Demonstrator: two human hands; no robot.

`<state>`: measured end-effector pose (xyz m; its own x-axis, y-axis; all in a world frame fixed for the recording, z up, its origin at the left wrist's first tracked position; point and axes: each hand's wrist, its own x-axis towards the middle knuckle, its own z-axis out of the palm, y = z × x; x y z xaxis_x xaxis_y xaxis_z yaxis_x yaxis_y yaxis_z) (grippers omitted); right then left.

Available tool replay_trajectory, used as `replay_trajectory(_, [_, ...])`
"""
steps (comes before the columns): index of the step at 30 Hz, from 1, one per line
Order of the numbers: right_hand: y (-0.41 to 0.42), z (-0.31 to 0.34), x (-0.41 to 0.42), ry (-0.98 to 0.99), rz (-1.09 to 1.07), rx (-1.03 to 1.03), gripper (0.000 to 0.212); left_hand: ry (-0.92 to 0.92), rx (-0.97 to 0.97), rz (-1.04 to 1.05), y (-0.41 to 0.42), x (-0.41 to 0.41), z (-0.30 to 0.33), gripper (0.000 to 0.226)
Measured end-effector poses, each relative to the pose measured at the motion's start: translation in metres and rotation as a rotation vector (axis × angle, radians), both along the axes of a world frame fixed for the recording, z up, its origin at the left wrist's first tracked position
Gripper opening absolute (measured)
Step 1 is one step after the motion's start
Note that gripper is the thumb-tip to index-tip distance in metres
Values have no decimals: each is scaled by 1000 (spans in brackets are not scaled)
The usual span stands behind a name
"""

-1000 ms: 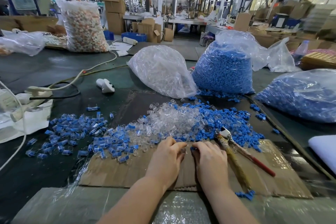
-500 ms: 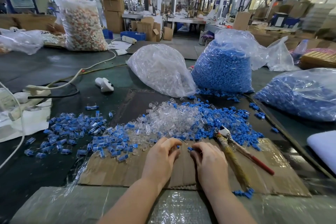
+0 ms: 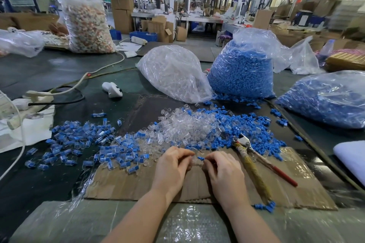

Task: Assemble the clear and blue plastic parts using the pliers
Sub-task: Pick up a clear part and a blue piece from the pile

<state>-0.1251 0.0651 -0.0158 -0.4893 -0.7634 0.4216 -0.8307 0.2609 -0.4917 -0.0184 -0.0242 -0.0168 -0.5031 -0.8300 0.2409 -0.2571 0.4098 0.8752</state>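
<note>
My left hand (image 3: 172,165) pinches a small clear plastic part (image 3: 194,159) over the cardboard sheet (image 3: 122,181). My right hand (image 3: 223,171) pinches a small blue plastic part (image 3: 201,158), its tip right next to the clear one. The pliers (image 3: 254,162), with one red handle and one taped handle, lie untouched on the cardboard just right of my right hand. Behind my hands sit a loose pile of clear parts (image 3: 185,126) and a loose pile of blue parts (image 3: 248,126). Assembled clear-and-blue pieces (image 3: 79,140) are spread to the left.
A bag of clear parts (image 3: 173,73) and a bag of blue parts (image 3: 243,69) stand behind the piles; another blue bag (image 3: 327,98) lies right. A white handheld device (image 3: 112,89) and cables (image 3: 59,92) lie left. A white pad (image 3: 353,156) is at the right edge.
Both hands have lifted slightly off the cardboard and drawn the clear and blue parts together between the fingertips. The pliers have not moved.
</note>
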Motion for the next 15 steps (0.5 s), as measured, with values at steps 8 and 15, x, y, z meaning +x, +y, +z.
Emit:
replay_trajectory(8, [4, 3, 3, -26, 66, -74, 11, 72, 177, -17, 0, 0, -1, 21])
replay_trajectory(15, [5, 4, 3, -36, 89, -9, 15, 12, 86, -52, 2, 1, -2, 22])
